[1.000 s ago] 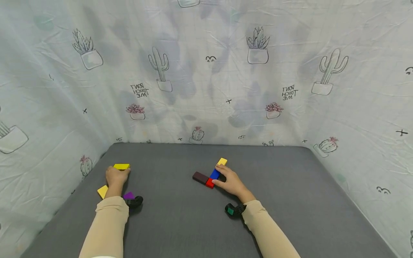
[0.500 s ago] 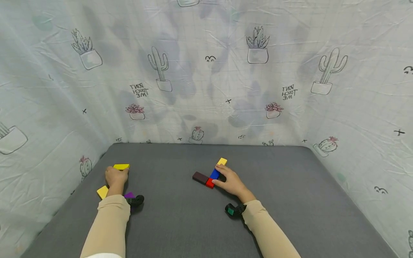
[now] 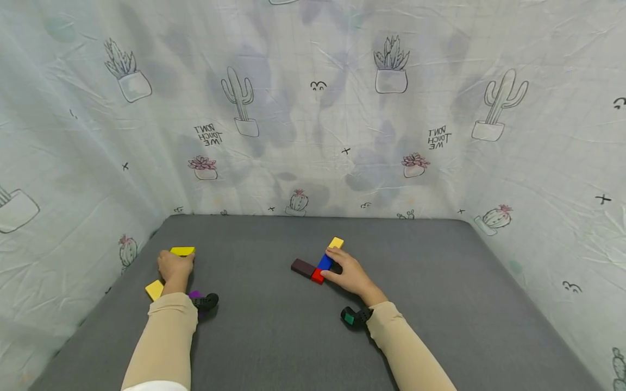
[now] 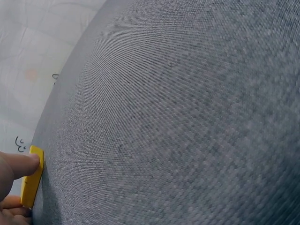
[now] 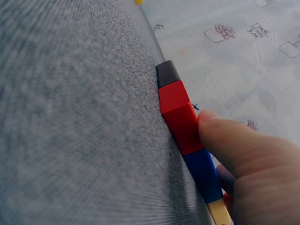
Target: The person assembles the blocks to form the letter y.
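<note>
At the left, my left hand point(image 3: 175, 267) holds a flat yellow block point(image 3: 183, 251). In the left wrist view, the thumb lies on one face of this yellow block point(image 4: 33, 183) and the other fingers are at its lower end. My right hand point(image 3: 353, 276) rests on a joined line of blocks near the table's middle. Its thumb touches the red block point(image 5: 180, 117), and its fingertips reach the blue block point(image 3: 325, 262). A pale yellow block point(image 3: 337, 243) continues the line at the far end. The dark brown block point(image 3: 303, 267) angles off leftward from the red one.
Another yellow block point(image 3: 154, 290) lies beside the left wrist. A purple block point(image 3: 195, 295) shows partly behind the black left wrist camera point(image 3: 207, 302). The grey table point(image 3: 274, 326) is backed by a printed white curtain point(image 3: 313, 119).
My left wrist has shifted slightly right while that hand keeps its hold on the yellow block. The right hand and its blocks stay in place; the head view tilts a little.
</note>
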A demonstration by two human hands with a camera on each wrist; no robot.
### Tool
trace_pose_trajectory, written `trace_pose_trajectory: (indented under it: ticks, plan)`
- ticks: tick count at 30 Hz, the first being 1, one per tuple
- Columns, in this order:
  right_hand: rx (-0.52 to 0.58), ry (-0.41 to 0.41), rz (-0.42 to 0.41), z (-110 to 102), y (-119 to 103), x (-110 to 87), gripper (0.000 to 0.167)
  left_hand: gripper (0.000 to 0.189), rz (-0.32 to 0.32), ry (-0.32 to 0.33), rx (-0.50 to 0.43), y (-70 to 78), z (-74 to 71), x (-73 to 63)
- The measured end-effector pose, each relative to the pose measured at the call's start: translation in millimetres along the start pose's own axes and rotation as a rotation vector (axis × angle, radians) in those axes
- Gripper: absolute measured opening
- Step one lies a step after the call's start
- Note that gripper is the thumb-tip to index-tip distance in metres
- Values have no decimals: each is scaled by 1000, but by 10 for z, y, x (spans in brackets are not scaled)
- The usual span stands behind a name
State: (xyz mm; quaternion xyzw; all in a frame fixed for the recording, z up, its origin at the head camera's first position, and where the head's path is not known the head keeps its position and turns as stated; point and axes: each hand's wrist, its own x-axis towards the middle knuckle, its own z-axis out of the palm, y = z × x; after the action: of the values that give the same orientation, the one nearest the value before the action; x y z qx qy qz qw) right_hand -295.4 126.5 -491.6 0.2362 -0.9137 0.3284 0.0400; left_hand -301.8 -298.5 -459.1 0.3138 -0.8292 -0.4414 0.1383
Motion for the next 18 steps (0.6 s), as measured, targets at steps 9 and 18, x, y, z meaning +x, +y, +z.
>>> trace_pose_trajectory:
  ticks: [9, 18]
  plan:
    - [-7, -6, 6, 5, 18, 3, 64, 65, -8, 21, -39, -12, -6, -33]
    - [-11, -5, -8, -1, 30, 3, 65, 68, -30, 42, -138, -58, -12, -29]
